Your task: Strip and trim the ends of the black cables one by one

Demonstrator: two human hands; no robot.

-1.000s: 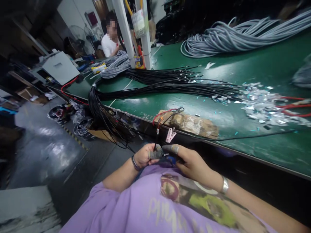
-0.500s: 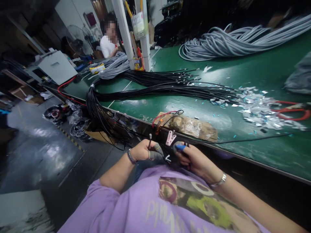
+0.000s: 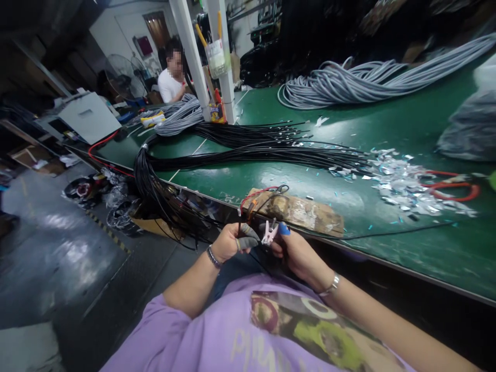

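My left hand [image 3: 236, 242], with grey finger covers, is closed around a black cable [image 3: 239, 227]; a short pale-tipped end sticks up above the fist. A pink clothespin [image 3: 269, 233] is at the bench edge, between my two hands. My right hand [image 3: 296, 252], with blue tape on one digit, has its fingers curled right beside the clothespin. What lies in the right fingers is dark and hidden. Behind the hands, a worn wooden block [image 3: 306, 213] lies at the bench edge, with red and black leads [image 3: 267, 192] at its left end.
On the green bench [image 3: 406, 258] lie a long bundle of black cables [image 3: 240, 157], grey cable coils [image 3: 349, 82], foil scraps [image 3: 403, 181] and red-handled scissors [image 3: 457, 191]. A white post [image 3: 227, 77] stands at the back. Another person [image 3: 169, 85] sits beyond, at far left.
My right hand has moved left, up against the clothespin. White wire tips seen between the hands before are now hidden. My left hand keeps its hold on the black cable. The view has shifted slightly.
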